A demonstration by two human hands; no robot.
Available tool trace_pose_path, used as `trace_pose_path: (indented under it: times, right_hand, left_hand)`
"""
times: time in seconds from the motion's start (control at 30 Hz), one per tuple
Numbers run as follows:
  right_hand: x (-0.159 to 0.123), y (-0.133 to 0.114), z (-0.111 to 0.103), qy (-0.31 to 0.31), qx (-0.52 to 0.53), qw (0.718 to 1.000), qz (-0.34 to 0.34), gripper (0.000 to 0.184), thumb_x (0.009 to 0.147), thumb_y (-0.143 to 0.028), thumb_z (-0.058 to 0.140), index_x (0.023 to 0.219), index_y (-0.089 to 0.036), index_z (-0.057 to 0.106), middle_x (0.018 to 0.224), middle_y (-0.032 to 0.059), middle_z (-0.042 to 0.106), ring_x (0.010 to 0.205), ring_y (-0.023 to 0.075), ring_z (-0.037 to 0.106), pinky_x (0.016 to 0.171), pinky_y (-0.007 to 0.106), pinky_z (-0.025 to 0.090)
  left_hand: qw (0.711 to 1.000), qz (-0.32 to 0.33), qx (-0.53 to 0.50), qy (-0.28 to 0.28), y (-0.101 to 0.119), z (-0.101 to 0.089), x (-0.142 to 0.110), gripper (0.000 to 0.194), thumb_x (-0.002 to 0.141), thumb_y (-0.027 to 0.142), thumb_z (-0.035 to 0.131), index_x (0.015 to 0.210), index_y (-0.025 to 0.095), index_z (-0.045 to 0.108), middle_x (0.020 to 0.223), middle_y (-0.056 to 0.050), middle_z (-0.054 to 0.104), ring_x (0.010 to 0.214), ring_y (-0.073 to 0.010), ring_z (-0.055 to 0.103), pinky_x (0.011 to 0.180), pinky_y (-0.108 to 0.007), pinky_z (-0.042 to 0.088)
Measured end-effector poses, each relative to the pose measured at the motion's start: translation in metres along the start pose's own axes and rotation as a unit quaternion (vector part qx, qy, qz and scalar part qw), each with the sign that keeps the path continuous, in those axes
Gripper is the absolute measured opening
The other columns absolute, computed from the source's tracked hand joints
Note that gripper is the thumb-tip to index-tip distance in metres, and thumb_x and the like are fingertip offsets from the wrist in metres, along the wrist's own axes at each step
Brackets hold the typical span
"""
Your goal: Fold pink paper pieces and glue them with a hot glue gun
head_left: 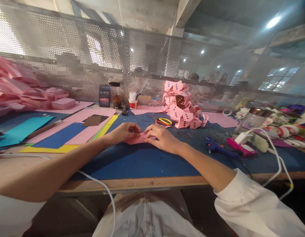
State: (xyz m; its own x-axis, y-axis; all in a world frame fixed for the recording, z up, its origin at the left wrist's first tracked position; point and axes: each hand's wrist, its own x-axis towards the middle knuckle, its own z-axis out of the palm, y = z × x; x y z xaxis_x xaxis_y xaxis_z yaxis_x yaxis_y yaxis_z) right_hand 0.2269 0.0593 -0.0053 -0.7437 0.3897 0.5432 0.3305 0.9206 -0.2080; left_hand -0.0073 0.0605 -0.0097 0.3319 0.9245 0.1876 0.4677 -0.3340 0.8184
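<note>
A small piece of pink paper (135, 140) lies between my two hands over the blue table mat (142, 161). My left hand (126, 131) pinches its left side, thumb against fingers. On the other side my right hand (162, 137) has its fingers closed on the paper's right edge, hiding part of it. Just beyond the right hand rest scissors (163, 121) with yellow and red handles. Behind them stands a heap of folded pink paper pieces (183, 108) printed with small dark squares.
Coloured sheets, including a blue sheet (62, 135), lie at left below a pink paper pile (26, 85). A blue glue gun (220, 148) and pink power strip (241, 147) sit at right. A white cable (110, 194) hangs over the front edge. Perforated metal screen (147, 56) behind.
</note>
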Motion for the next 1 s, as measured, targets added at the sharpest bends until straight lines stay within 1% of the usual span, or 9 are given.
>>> trace_pose_path:
  times: [0.13,0.3,0.43,0.57,0.7,0.77,0.87,1.0]
  right_hand:
    - [0.000,0.003,0.004,0.011,0.010,1.000,0.019,0.014,0.092,-0.029,0.061,0.083,-0.019,0.067,0.107,0.0063,0.065,0.104,0.0188,0.058,0.095,0.036,0.041]
    - [-0.002,0.007,0.010,0.020,0.000,0.999,0.047,0.017,0.088,-0.031,0.066,0.078,-0.018,0.066,0.111,0.0065,0.063,0.104,0.0182,0.059,0.095,0.035,0.041]
    - [-0.003,0.011,0.014,-0.002,0.003,0.998,0.062,0.020,0.087,-0.033,0.067,0.075,-0.017,0.067,0.106,0.0058,0.064,0.098,0.0169,0.060,0.090,0.033,0.042]
    - [-0.003,0.013,0.017,-0.029,-0.003,0.996,0.087,0.022,0.088,-0.036,0.066,0.076,-0.017,0.068,0.099,0.0051,0.064,0.092,0.0159,0.059,0.082,0.030,0.042]
    - [-0.004,0.013,0.018,-0.049,-0.009,0.993,0.106,0.025,0.088,-0.039,0.066,0.076,-0.018,0.068,0.098,0.0047,0.063,0.088,0.0155,0.057,0.076,0.029,0.041]
    - [-0.004,0.013,0.017,-0.057,-0.009,0.992,0.114,0.026,0.088,-0.041,0.065,0.076,-0.018,0.068,0.098,0.0045,0.063,0.088,0.0155,0.057,0.076,0.029,0.040]
    - [-0.004,0.013,0.017,-0.059,-0.010,0.991,0.119,0.028,0.088,-0.043,0.065,0.076,-0.017,0.067,0.098,0.0044,0.063,0.090,0.0154,0.056,0.078,0.028,0.039]
    - [-0.004,0.014,0.017,-0.058,-0.011,0.991,0.119,0.030,0.088,-0.044,0.064,0.076,-0.017,0.066,0.098,0.0046,0.063,0.091,0.0156,0.056,0.079,0.029,0.039]
  left_hand:
    - [1.000,0.005,0.011,0.010,0.006,0.003,-0.002,0.026,0.069,0.033,0.065,0.088,0.015,0.067,0.080,-0.003,0.069,0.072,-0.0158,0.061,0.064,-0.026,0.047]
    - [1.000,0.016,0.014,0.001,0.005,0.005,-0.002,0.023,0.071,0.031,0.066,0.086,0.015,0.067,0.082,-0.003,0.069,0.076,-0.0170,0.062,0.070,-0.027,0.048]
    - [0.999,0.029,0.033,-0.010,0.002,0.006,-0.001,0.020,0.072,0.031,0.066,0.085,0.015,0.066,0.082,-0.004,0.070,0.076,-0.0180,0.063,0.070,-0.028,0.048]
    - [0.993,0.060,0.098,-0.014,0.000,0.008,-0.004,0.017,0.078,0.030,0.060,0.087,0.017,0.068,0.080,-0.002,0.070,0.075,-0.0182,0.064,0.071,-0.028,0.047]
    - [0.983,0.068,0.169,0.007,0.002,0.011,-0.007,0.018,0.080,0.031,0.058,0.088,0.019,0.070,0.077,-0.001,0.069,0.071,-0.0163,0.061,0.066,-0.025,0.045]
    - [0.978,0.067,0.195,0.023,0.004,0.013,-0.008,0.018,0.080,0.032,0.059,0.086,0.019,0.070,0.077,-0.001,0.067,0.069,-0.0157,0.059,0.065,-0.025,0.044]
    - [0.971,0.086,0.220,0.040,0.007,0.015,-0.009,0.019,0.081,0.032,0.058,0.084,0.019,0.071,0.082,-0.003,0.067,0.072,-0.0162,0.059,0.066,-0.025,0.044]
    - [0.965,0.114,0.235,0.026,0.016,0.016,-0.013,0.026,0.086,0.032,0.052,0.086,0.018,0.073,0.090,-0.005,0.066,0.080,-0.0181,0.059,0.074,-0.028,0.044]
